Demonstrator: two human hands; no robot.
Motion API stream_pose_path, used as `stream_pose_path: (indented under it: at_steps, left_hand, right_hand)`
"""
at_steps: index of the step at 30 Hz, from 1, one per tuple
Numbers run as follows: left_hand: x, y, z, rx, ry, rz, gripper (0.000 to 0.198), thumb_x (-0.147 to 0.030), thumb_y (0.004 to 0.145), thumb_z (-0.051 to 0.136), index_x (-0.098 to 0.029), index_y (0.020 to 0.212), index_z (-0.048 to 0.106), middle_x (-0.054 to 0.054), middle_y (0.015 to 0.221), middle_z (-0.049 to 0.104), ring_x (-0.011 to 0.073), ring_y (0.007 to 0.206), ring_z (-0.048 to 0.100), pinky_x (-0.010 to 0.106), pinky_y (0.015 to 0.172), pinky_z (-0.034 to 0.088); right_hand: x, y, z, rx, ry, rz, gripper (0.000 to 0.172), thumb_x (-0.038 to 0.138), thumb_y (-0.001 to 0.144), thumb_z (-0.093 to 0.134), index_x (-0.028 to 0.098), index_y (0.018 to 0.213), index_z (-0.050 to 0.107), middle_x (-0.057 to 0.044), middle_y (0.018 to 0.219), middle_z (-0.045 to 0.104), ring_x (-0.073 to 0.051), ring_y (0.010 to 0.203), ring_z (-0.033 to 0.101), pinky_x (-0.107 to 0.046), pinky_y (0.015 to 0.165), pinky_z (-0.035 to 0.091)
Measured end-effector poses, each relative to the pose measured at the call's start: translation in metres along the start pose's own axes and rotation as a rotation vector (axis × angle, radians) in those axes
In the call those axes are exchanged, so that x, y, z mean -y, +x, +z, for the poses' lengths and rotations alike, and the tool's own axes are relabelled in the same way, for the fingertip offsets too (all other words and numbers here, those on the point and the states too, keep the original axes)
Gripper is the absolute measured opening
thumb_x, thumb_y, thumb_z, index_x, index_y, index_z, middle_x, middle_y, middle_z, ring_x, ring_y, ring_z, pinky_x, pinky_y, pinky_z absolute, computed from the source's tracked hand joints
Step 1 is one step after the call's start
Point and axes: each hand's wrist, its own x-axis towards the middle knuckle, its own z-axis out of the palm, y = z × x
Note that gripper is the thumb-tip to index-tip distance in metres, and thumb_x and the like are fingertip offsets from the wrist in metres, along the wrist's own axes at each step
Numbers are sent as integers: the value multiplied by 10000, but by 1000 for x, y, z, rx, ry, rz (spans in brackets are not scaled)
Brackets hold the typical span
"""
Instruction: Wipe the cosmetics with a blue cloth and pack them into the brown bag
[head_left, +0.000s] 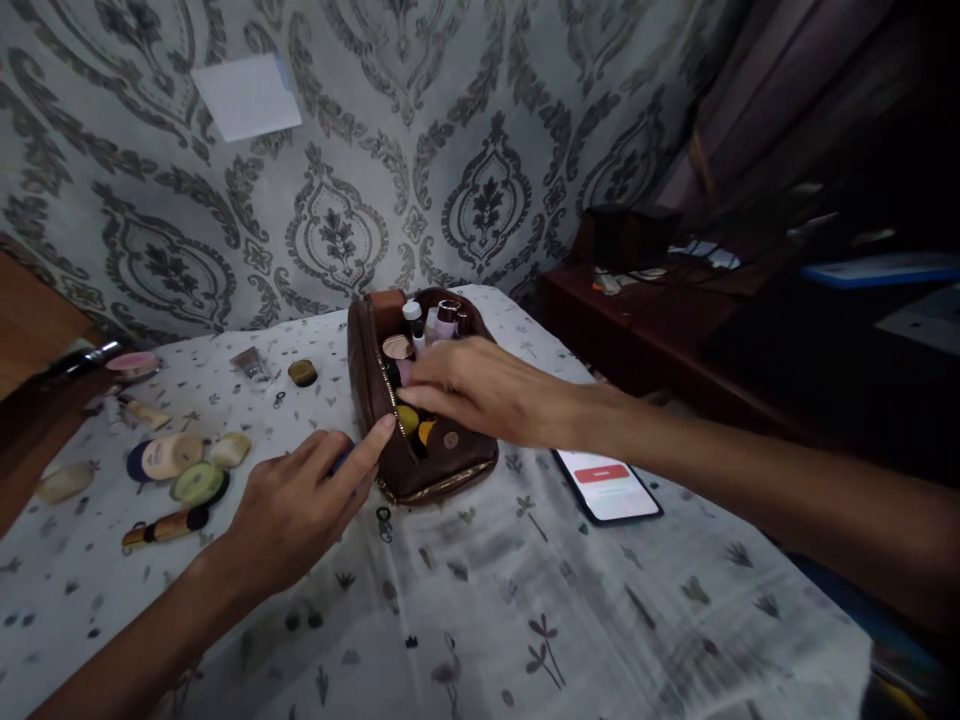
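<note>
A brown zip bag (442, 480) lies open in the middle of the white printed cloth, with several small bottles and round containers inside. My right hand (487, 390) reaches in over its right side, fingers bent down among the items; whatever its fingertips hold is hidden. At the bag's left front edge is my left hand (307, 500), its index finger stretched to the zip. Something dark blue (339, 462) shows between the curled fingers of that hand, too covered to name. A bottle with a white cap (412, 312) stands at the back of the bag.
Left on the cloth (495, 620) lie a beige bottle (171, 456), a green round jar (199, 485), a gold-and-black tube (165, 527) and a small dark pot (302, 373). A lit phone (611, 490) is right of the bag. Beyond stands a reddish-brown table (622, 320).
</note>
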Motion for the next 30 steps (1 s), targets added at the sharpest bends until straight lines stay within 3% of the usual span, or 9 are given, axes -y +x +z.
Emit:
stream_pose_path:
  at_steps: [2,3,7,12,22,27,30]
  left_hand:
    - [1,-2,3,7,-17,-2,441,-192,972,493,-124,1405,444,13,751,610,134,635,597,223,485,367]
    - [2,-3,4,12,-25,-4,462,-192,968,499,-123,1420,431,16,761,611,137,642,600,222,484,371]
    - [3,-6,10,19,-56,-17,525,-194,961,506,-138,1469,385,20,768,614,141,669,612,217,495,389]
    - [4,-7,12,39,-96,-14,586,-202,966,506,-174,1519,314,13,742,612,146,665,614,225,513,416]
    - [0,-8,12,98,-105,-60,518,-212,978,493,-156,1471,343,15,770,627,142,702,645,196,505,443]
    - [-1,-29,17,195,-139,-132,566,-155,975,449,-170,1495,224,48,871,679,184,753,677,245,486,497]
    - [0,-46,18,283,-168,-203,542,-156,975,449,-209,1484,269,76,962,705,212,867,699,275,547,549]
  right_hand:
    - [5,-23,3,125,55,-28,177,240,957,572,144,855,680,-39,802,660,-147,718,596,-257,649,384]
    - [6,-33,7,122,55,-39,87,192,928,603,158,916,682,-33,830,673,-152,736,609,-254,648,399]
    - [7,-64,25,-4,2,-138,252,36,906,503,199,977,682,-43,898,706,-177,835,651,-294,728,486]
    - [10,-85,42,-121,-13,-159,341,74,932,478,247,1156,667,-77,1026,735,-219,995,669,-379,847,563]
    - [7,-81,49,-226,-28,-198,416,41,925,462,228,1269,600,-99,1079,726,-233,992,687,-378,817,603]
    - [20,-69,60,-351,25,-169,327,118,951,489,240,1234,599,-87,1003,726,-219,886,700,-348,707,600]
    - [35,-64,66,-436,33,-165,314,131,952,496,241,1226,601,-81,965,730,-219,862,706,-347,703,594]
